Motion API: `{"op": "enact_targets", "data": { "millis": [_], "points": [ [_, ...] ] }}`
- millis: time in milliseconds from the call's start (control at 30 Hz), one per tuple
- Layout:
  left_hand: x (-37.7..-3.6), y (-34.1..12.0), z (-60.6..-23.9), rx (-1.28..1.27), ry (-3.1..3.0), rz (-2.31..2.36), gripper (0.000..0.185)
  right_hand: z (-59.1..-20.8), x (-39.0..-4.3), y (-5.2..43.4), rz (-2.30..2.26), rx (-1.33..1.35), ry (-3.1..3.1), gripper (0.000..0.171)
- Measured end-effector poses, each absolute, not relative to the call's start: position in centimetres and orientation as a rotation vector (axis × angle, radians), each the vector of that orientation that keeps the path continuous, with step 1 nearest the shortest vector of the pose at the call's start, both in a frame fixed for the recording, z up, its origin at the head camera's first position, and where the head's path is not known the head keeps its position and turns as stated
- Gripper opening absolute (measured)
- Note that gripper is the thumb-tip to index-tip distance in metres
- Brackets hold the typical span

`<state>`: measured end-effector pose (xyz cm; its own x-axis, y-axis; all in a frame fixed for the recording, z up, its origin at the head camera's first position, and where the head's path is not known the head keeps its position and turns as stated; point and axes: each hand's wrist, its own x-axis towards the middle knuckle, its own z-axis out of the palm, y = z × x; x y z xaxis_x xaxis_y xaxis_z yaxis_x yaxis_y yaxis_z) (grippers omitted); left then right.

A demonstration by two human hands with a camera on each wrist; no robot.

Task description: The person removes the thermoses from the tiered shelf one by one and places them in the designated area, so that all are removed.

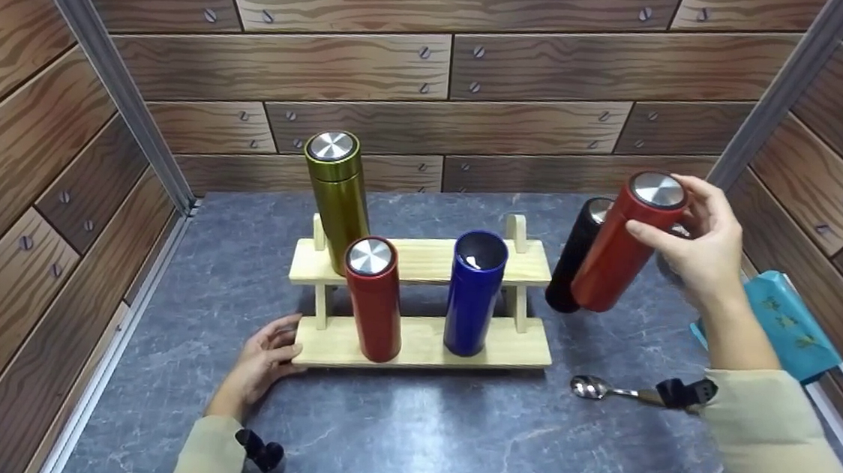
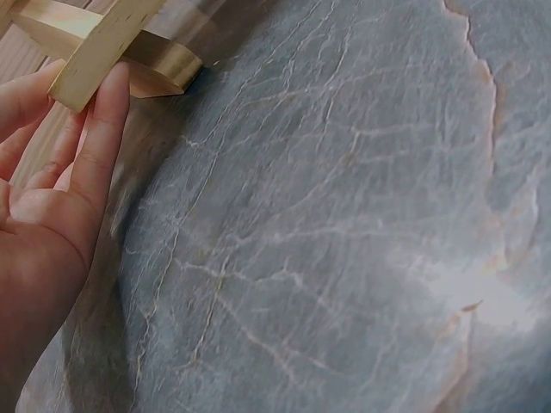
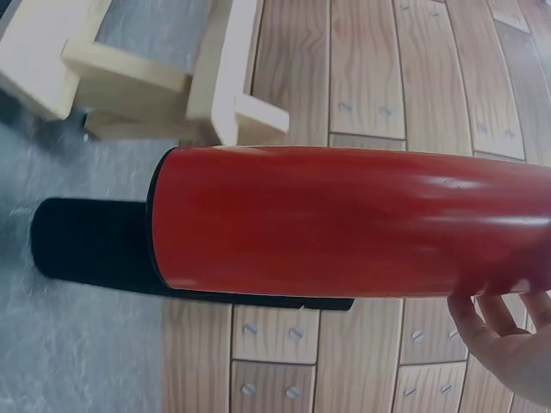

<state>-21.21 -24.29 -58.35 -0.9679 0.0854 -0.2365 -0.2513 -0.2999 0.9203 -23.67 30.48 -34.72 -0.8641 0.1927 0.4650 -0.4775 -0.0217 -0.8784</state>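
Observation:
My right hand (image 1: 711,240) grips a red thermos (image 1: 620,245) with a silver lid near its top, slightly tilted, to the right of the rack. In the right wrist view the thermos (image 3: 344,222) spans the frame, fingers along its side. Behind it stands a black thermos (image 1: 573,267), partly hidden. My left hand (image 1: 262,355) pinches the left end of the lower shelf of a two-tier wooden rack (image 1: 421,342); the left wrist view shows thumb and fingers on the board's end (image 2: 82,82). On the lower shelf are another red thermos (image 1: 377,308) and a lidless blue thermos (image 1: 473,301). A green-gold thermos (image 1: 341,211) stands on the upper shelf.
A metal spoon (image 1: 594,388) lies at the right, its handle running toward the right sleeve. Beyond the right forearm is a teal packet (image 1: 798,326). Wood-patterned panels (image 1: 374,75) enclose the grey marbled table (image 1: 412,446) on the back and sides.

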Motion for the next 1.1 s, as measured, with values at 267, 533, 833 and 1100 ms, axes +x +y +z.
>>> {"op": "enact_targets", "data": {
  "millis": [267, 533, 833, 1100],
  "points": [
    [-21.1, -24.4, -58.4, -0.188, 1.708, 2.377, 0.062, -35.9, -23.7, 31.8, 1.93, 0.214, -1.808, 0.066],
    [-21.0, -24.4, -58.4, -0.211, 1.727, 2.365, 0.064, -37.0, -24.1, 32.9, 1.937, 0.104, -1.826, 0.066],
    [-21.0, -24.4, -58.4, -0.207, 1.732, 2.368, 0.065, -38.5, -25.0, 34.1, 1.861, -0.072, -1.867, 0.067],
    [-21.1, -24.3, -58.4, -0.207, 1.73, 2.366, 0.065, -40.2, -26.4, 34.8, 1.828, -0.12, -1.874, 0.068]
  ]
}}
